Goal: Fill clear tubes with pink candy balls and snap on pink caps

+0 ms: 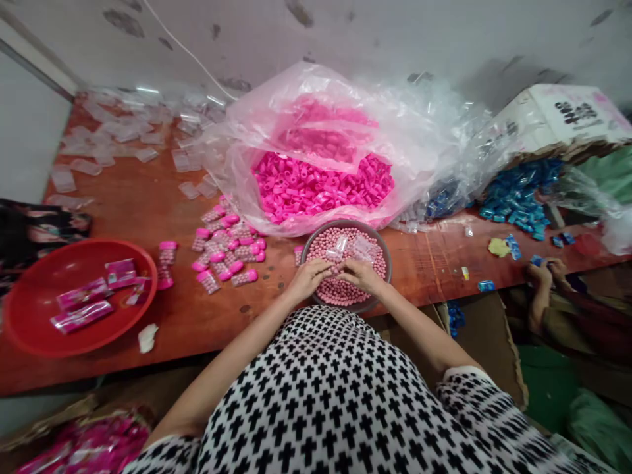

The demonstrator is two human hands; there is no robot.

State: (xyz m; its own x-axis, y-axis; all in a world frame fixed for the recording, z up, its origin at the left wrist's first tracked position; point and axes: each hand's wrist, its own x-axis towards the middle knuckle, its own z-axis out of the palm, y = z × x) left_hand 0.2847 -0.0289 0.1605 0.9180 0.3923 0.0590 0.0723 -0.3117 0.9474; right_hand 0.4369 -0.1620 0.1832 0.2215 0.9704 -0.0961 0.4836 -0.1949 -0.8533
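- Your left hand (310, 276) and right hand (363, 273) meet fingertip to fingertip on the pink beads (328, 247) in the metal bowl (345, 223).
- Grip, both hands: fingers curled down. Cannot tell whether they are closed on anything.
- Bowl sits at the desk (197, 316) near edge, just before the bag of pink caps (320, 187).
- Pink-capped filled vials (227, 253) lie left of the bowl.

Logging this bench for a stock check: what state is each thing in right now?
bowl, nearly full of pink beads.
plastic bag, open, pink caps inside.
capped tubes, filled, lying on the table.
red basin, holding a few pink packets.
left hand, fingers on the beads.
right hand, fingers on the beads.
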